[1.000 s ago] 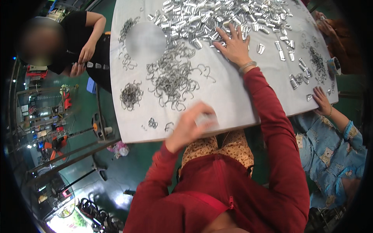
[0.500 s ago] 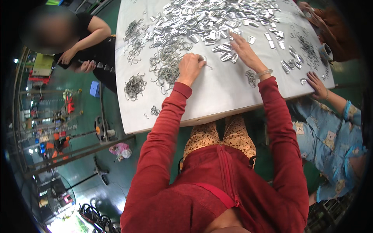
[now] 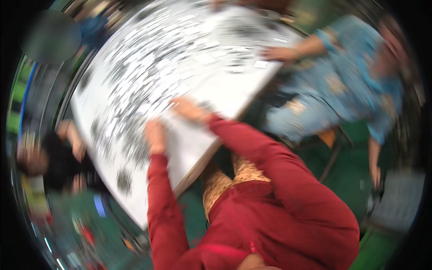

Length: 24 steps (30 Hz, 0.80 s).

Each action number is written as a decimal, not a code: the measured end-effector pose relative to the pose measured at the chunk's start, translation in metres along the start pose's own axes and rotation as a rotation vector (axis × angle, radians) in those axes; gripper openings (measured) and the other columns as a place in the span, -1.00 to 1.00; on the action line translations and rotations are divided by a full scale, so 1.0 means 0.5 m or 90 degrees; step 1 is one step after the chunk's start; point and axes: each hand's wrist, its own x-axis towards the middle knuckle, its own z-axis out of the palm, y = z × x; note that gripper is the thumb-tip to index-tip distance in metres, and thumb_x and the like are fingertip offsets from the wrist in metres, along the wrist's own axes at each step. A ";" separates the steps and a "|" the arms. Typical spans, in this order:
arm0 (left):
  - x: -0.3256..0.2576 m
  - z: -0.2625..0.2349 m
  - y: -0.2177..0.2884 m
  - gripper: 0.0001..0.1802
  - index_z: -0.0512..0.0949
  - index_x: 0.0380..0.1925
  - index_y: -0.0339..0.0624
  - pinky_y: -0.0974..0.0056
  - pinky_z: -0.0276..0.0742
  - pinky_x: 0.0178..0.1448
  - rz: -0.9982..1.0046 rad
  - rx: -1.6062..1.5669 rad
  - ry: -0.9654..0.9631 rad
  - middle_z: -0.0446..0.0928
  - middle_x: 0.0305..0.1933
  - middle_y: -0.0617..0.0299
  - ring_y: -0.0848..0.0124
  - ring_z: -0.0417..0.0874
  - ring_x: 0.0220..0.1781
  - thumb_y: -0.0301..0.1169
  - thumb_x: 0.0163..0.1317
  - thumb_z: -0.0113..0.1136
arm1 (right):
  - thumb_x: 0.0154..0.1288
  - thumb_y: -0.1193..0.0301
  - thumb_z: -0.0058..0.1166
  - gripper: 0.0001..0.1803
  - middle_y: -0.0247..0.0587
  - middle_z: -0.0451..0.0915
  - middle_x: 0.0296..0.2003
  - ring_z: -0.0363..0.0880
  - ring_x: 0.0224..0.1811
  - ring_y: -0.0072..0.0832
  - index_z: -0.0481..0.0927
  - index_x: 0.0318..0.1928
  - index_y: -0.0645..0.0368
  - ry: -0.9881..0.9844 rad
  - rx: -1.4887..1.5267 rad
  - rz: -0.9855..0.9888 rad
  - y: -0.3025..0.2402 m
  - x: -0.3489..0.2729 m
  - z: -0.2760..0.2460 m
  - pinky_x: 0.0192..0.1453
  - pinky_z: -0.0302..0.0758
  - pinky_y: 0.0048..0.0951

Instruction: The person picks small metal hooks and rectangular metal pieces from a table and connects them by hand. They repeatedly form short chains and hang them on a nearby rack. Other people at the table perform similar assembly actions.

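Note:
Everything is smeared by motion. My left hand [image 3: 155, 136] is low over the white tabletop [image 3: 198, 140], beside a blurred patch of dark wire hooks [image 3: 132, 148]. Its fingers are too smeared to show whether a hook is in them. To its right, my right hand [image 3: 189, 109] reaches to the near edge of a wide spread of shiny flat metal pieces [image 3: 148, 76]. What its fingers hold, if anything, cannot be made out. A small dark cluster of hooks [image 3: 206, 106] lies close to my right wrist.
A separate hook pile [image 3: 124, 181] lies near the table's left edge. At the right, a person in blue patterned clothes [image 3: 346, 76] rests a hand [image 3: 281, 54] on the table. A person in black [image 3: 63, 157] is at the left. More hooks [image 3: 243, 29] lie farther off.
The whole view has swung round, so the table appears turned and farther left. Before, my left hand pinched a thin wire hook; blur now hides it. The co-worker at the right shows more fully.

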 end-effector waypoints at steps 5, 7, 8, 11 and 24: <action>-0.007 -0.013 -0.095 -0.81 0.58 -0.49 -0.37 0.05 0.44 -0.22 -0.036 -0.250 -0.054 0.55 -0.38 -0.07 0.05 0.57 -0.26 -0.42 0.09 0.12 | -0.05 0.53 0.04 -0.86 0.14 0.60 -0.41 0.64 -0.34 -0.14 0.61 -0.47 0.34 0.054 0.014 0.147 -0.069 0.083 0.142 -0.26 0.56 -0.20; 0.009 -0.089 -0.067 -0.77 0.58 -0.34 -0.35 0.02 0.43 -0.18 -0.025 -0.156 -0.084 0.55 -0.35 -0.12 -0.02 0.56 -0.27 -0.37 0.18 0.09 | -0.05 0.54 0.09 -0.71 0.20 0.55 -0.29 0.63 -0.24 -0.11 0.55 -0.25 0.43 0.066 -0.181 0.124 -0.067 0.106 0.157 -0.21 0.57 -0.23; 0.008 -0.068 -0.080 -0.76 0.58 -0.30 -0.34 0.02 0.42 -0.18 -0.027 -0.128 -0.091 0.54 -0.35 -0.12 -0.04 0.55 -0.29 -0.37 0.21 0.07 | -0.04 0.54 0.10 -0.67 0.22 0.53 -0.25 0.61 -0.21 -0.09 0.51 -0.20 0.44 -0.043 -0.152 0.088 -0.076 0.104 0.144 -0.19 0.57 -0.24; -0.009 -0.043 -0.150 -0.73 0.56 -0.24 -0.34 0.09 0.43 -0.12 -0.025 -0.347 -0.027 0.57 -0.24 -0.14 -0.03 0.56 -0.23 -0.35 0.28 -0.01 | -0.03 0.58 0.04 -0.74 0.14 0.53 -0.43 0.58 -0.34 0.01 0.34 -0.28 0.40 0.115 0.001 0.049 -0.092 0.075 0.134 -0.31 0.53 -0.17; -0.025 -0.033 -0.135 -0.59 0.46 0.00 -0.40 0.17 0.40 0.15 -0.315 -0.525 -0.049 0.46 0.06 -0.13 0.13 0.52 0.04 -0.25 0.38 -0.12 | -0.14 0.62 0.03 -0.81 -0.08 0.61 -0.59 0.59 -0.63 -0.41 0.59 -0.40 0.34 0.010 0.625 0.132 -0.225 -0.138 -0.040 -0.51 0.48 -0.40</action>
